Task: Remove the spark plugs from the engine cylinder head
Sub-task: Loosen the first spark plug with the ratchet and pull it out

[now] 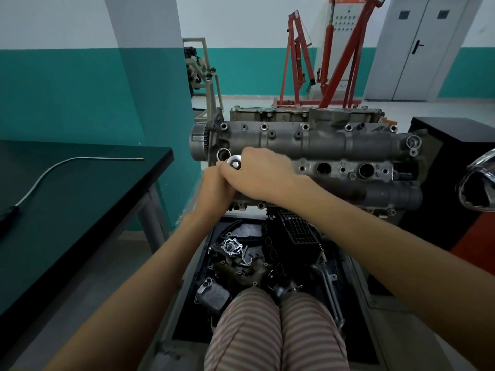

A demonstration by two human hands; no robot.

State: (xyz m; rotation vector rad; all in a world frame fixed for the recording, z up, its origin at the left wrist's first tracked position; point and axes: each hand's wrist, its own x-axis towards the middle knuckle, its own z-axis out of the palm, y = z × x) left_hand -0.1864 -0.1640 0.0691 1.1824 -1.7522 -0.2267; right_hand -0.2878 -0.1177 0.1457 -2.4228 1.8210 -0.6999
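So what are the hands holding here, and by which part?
Both the right hand and left hand grip a ratchet by its handle; only its round head shows.

Legible text, labels, brands, numbers, signs: none. The engine cylinder head (308,145) shows bare cast metal with no readable marking. The far grey cabinet (340,25) carries rows of small dots, too small to read as characters.

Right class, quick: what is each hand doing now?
Left hand: grips the ratchet handle, mostly hidden.
Right hand: curled over the ratchet head.
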